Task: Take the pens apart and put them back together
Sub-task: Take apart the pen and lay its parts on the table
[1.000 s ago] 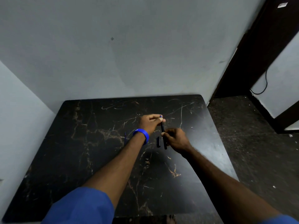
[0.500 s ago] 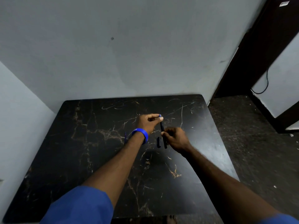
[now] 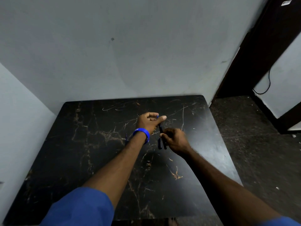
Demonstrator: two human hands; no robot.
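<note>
Table (image 3: 91, 160): black marble-look slab, glossy, gold veins, scratched.
Right hand (image 3: 175, 140): at centre, fist closed round the pen's lower barrel.
Left hand (image 3: 149, 122): at 11 o'clock of the right; thumb has lifted off the tip since a second ago; whether the fingers grip it, cannot tell.
Meaning: probably the tip end is coming loose.
Pen (image 3: 161, 130): slim, dark, smooth plastic rod.
Loose part (image 3: 160, 143): short dark tube, lying at 7 o'clock of the fist.

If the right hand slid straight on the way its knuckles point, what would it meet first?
Probably the left hand: the right hand points up-left along the slim dark pen barrel they share. Depth is unclear, but they look level above the black marbled table.
</note>
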